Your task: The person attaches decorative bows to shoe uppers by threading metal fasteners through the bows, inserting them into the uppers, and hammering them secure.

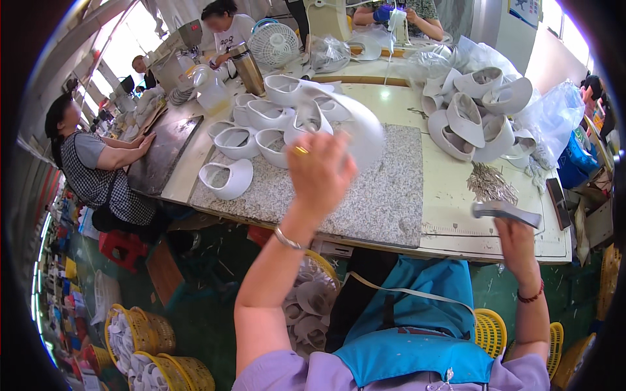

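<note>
My left hand point(319, 171) is raised over the grey speckled slab point(385, 202), fingers bent round a white shoe upper point(368, 133) whose edge is smeared by motion. Several more white uppers stand in a group just beyond and left of this hand; the nearest upper point(226, 179) sits at the slab's left side. At the right of the table, my right hand point(520, 246) grips a hammer point(507, 210) with a grey metal head, held above the tabletop. Beyond the hammer lies a heap of thin metallic-looking strips point(490, 184).
A pile of white uppers point(466, 124) and clear plastic bags point(554, 117) occupy the right back. A steel flask point(248, 68) and a white fan point(274, 45) stand behind the group. Co-workers sit at left and far side. Yellow baskets point(147, 329) stand on the floor.
</note>
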Demonstrator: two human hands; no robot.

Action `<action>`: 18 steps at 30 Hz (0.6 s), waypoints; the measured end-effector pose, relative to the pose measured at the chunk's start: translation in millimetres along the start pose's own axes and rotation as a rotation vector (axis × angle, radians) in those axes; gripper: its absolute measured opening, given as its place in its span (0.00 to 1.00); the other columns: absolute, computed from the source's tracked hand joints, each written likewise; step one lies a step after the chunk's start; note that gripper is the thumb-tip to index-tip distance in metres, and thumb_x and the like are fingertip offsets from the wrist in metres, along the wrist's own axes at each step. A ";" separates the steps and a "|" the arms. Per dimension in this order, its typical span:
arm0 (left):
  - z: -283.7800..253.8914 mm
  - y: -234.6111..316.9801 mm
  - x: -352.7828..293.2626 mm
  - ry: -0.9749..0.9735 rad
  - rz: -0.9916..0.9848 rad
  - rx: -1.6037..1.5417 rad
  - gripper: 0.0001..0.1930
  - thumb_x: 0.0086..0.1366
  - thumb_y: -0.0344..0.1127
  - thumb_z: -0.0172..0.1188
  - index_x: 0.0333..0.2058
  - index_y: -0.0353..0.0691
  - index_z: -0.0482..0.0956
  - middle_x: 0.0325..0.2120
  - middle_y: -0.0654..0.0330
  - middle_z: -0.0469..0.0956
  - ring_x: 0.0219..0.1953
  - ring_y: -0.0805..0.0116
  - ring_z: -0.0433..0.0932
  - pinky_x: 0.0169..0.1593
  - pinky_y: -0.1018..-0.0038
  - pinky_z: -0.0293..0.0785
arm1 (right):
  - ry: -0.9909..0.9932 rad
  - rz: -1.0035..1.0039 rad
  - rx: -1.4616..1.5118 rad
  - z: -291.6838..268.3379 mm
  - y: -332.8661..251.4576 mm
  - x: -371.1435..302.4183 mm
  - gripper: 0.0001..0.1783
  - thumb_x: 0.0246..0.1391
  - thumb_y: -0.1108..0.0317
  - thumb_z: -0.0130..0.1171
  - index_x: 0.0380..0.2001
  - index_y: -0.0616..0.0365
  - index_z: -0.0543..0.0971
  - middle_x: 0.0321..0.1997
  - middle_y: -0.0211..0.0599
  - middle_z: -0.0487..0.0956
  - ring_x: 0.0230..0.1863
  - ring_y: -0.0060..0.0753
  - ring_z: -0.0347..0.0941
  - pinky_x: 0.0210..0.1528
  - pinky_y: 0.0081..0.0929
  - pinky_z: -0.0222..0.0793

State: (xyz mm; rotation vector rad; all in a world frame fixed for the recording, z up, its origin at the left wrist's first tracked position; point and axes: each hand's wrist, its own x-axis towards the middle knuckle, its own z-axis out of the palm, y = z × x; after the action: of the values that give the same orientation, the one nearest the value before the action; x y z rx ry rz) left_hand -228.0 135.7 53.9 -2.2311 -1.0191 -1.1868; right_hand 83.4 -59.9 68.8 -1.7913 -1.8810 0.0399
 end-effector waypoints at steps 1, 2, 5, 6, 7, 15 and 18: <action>3.8 -19.8 15.5 0.044 -0.057 0.103 0.19 0.48 0.38 0.61 0.41 0.45 0.75 0.35 0.62 0.73 0.43 0.58 0.66 0.48 0.63 0.60 | 0.016 0.106 -0.063 -5.5 20.0 -10.0 0.12 0.56 0.72 0.47 0.40 0.64 0.75 0.36 0.50 0.75 0.39 0.52 0.70 0.43 0.38 0.65; 4.9 -42.1 29.8 0.088 -0.114 0.210 0.19 0.49 0.39 0.60 0.42 0.45 0.75 0.36 0.62 0.74 0.43 0.58 0.66 0.48 0.63 0.60 | 0.120 0.145 -0.030 -5.7 46.1 -18.4 0.12 0.58 0.70 0.47 0.41 0.65 0.75 0.37 0.51 0.75 0.39 0.52 0.70 0.44 0.38 0.65; 17.6 -122.1 51.2 0.038 -0.477 0.371 0.20 0.52 0.44 0.56 0.45 0.46 0.74 0.44 0.60 0.74 0.49 0.55 0.67 0.50 0.58 0.61 | 0.319 0.252 -0.051 -12.9 104.6 -39.9 0.14 0.60 0.67 0.48 0.44 0.66 0.73 0.36 0.49 0.75 0.38 0.42 0.70 0.43 0.33 0.64; 21.4 -152.5 50.5 0.004 -0.585 0.387 0.21 0.53 0.46 0.55 0.46 0.47 0.74 0.46 0.59 0.73 0.52 0.54 0.66 0.51 0.55 0.61 | 0.356 0.319 -0.019 -15.3 118.9 -46.3 0.15 0.61 0.67 0.47 0.45 0.68 0.72 0.34 0.46 0.74 0.36 0.35 0.69 0.42 0.31 0.64; 24.3 -185.4 41.6 0.013 -0.588 0.406 0.21 0.53 0.46 0.55 0.46 0.47 0.74 0.46 0.59 0.73 0.52 0.54 0.66 0.51 0.55 0.61 | 0.408 0.323 -0.030 -13.9 140.5 -52.5 0.15 0.62 0.67 0.47 0.45 0.67 0.72 0.35 0.46 0.75 0.37 0.31 0.70 0.42 0.29 0.64; 39.3 -194.3 8.6 -0.402 -0.666 0.427 0.25 0.55 0.48 0.54 0.52 0.51 0.72 0.56 0.56 0.66 0.59 0.50 0.61 0.59 0.55 0.58 | 0.430 0.391 -0.435 -10.2 272.3 -113.4 0.17 0.58 0.67 0.52 0.47 0.66 0.72 0.47 0.48 0.75 0.50 0.47 0.70 0.54 0.34 0.63; 48.9 -166.8 28.0 -0.357 -0.565 0.430 0.25 0.54 0.48 0.56 0.51 0.49 0.72 0.55 0.56 0.67 0.59 0.50 0.62 0.59 0.56 0.59 | 0.354 0.397 -0.465 -14.3 272.2 -110.2 0.17 0.56 0.68 0.53 0.47 0.65 0.73 0.49 0.49 0.74 0.52 0.48 0.69 0.55 0.34 0.62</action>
State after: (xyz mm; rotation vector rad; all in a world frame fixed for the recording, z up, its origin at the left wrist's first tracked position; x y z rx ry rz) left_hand -318.9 286.4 53.5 -1.8917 -1.9324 -0.6619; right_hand 336.1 -135.7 -60.8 -2.2757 -1.3342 -0.5755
